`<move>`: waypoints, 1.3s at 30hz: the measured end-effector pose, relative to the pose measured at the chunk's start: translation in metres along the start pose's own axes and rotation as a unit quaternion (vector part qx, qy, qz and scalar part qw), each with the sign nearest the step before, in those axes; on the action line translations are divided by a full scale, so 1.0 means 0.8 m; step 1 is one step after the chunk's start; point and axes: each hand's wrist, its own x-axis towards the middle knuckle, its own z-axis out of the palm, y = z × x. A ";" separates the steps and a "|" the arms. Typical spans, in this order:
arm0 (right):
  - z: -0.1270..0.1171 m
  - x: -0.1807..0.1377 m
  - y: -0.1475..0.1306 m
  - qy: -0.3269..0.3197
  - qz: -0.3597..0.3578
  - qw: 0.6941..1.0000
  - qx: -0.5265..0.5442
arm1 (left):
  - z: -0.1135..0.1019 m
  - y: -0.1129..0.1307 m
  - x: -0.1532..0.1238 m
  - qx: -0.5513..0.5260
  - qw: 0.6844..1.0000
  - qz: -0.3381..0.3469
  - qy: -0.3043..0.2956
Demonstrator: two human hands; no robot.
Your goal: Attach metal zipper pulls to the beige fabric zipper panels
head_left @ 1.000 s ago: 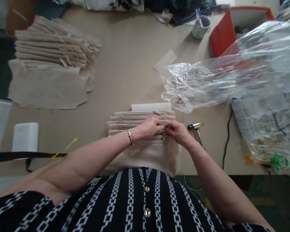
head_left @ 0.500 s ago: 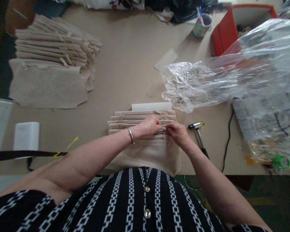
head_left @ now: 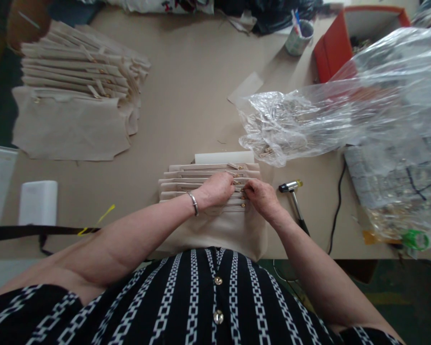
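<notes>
A stack of beige fabric panels with zippers (head_left: 215,224) lies in front of me, the zipped edges fanned out in steps. Gold-coloured zipper sliders show along its right side. Over the middle rows, my left hand (head_left: 220,188) is closed, fingertips pinched at a zipper pull (head_left: 238,189). My right hand (head_left: 261,195) meets it from the right, thumb and finger pinched at the same small pull. The fingertips partly hide what they hold. Just right of my right hand lies a small hammer (head_left: 291,187) with a yellow tip and dark handle.
Another pile of beige zipped panels (head_left: 72,127) lies at the left. Clear plastic bags (head_left: 294,124) with small metal parts spread on the right, by a red box (head_left: 332,52) and a pen cup (head_left: 299,40). A white strip (head_left: 224,157), white device (head_left: 38,202) and black cable (head_left: 337,211) lie around.
Both hands stay at the same zipper row, with the fingertips shifted slightly. The whole view has moved a few pixels; nothing else visibly differs.
</notes>
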 end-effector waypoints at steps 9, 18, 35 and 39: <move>-0.022 -0.024 -0.041 0.077 -0.071 0.984 0.141 | -0.021 0.014 -0.033 -0.427 0.894 -0.129 -0.037; -0.018 -0.025 -0.081 0.048 -0.105 0.978 0.173 | -0.007 0.036 -0.040 -0.575 0.792 -0.201 -0.034; -0.007 -0.032 -0.082 0.037 -0.006 0.969 0.245 | 0.015 0.044 -0.033 -0.574 0.781 -0.238 0.052; -0.003 -0.028 -0.079 0.012 -0.015 0.938 0.346 | 0.023 0.040 -0.035 -0.589 0.774 -0.229 0.034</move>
